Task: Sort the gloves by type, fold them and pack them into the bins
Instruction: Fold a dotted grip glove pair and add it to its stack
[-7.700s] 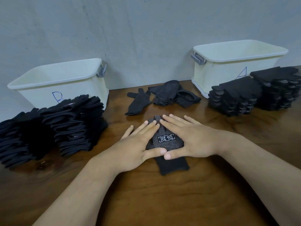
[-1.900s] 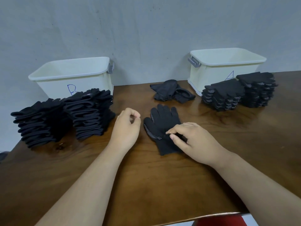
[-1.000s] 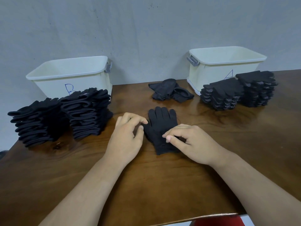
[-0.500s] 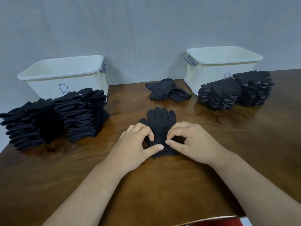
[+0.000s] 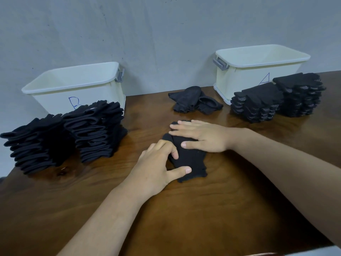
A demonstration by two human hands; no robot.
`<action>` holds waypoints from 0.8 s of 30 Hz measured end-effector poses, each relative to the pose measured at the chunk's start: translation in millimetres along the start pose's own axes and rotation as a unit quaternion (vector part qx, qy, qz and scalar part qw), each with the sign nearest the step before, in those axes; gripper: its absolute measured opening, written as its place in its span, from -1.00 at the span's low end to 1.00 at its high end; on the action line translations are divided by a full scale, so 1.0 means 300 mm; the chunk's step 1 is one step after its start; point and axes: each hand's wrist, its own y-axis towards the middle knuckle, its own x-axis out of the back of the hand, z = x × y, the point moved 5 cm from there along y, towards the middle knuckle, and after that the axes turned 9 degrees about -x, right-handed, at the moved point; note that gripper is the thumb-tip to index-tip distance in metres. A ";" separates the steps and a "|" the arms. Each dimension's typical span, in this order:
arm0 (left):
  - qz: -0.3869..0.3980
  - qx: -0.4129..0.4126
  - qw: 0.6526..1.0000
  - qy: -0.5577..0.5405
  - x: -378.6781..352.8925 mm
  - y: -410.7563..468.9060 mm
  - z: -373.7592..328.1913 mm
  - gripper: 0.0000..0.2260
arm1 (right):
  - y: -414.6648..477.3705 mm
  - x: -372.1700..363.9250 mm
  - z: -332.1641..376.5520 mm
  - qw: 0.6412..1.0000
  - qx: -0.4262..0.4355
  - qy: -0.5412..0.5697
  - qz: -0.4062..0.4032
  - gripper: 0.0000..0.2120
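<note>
A brown wooden table [image 5: 239, 209] with a glossy grain carries everything. At its far edge stand two cream plastic bins of rectangular shape: the left bin [image 5: 51, 102] has a blue "B" on it, the right bin [image 5: 245, 78] a blue "A". In front of the left bin are two stacks of plain black knit gloves [image 5: 64, 135]; in front of the right bin are two stacks of black gloves with white dots [image 5: 258, 102]. Between the bins lies a small loose heap of black gloves [image 5: 193, 100].

Near the middle of the table lies one black knit glove [image 5: 190, 157]. The right hand [image 5: 204, 137] presses on it with a flat, fully spread grip. The left hand [image 5: 158, 167] has bent fingers at the glove's left edge and the thumb stretched over the cuff; I cannot tell whether this grip catches the cloth.
</note>
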 end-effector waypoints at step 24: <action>0.010 -0.053 0.999 0.005 -0.013 0.013 -0.022 -0.66 | -0.336 -0.023 0.073 0.949 -0.070 0.156 -0.265 -0.88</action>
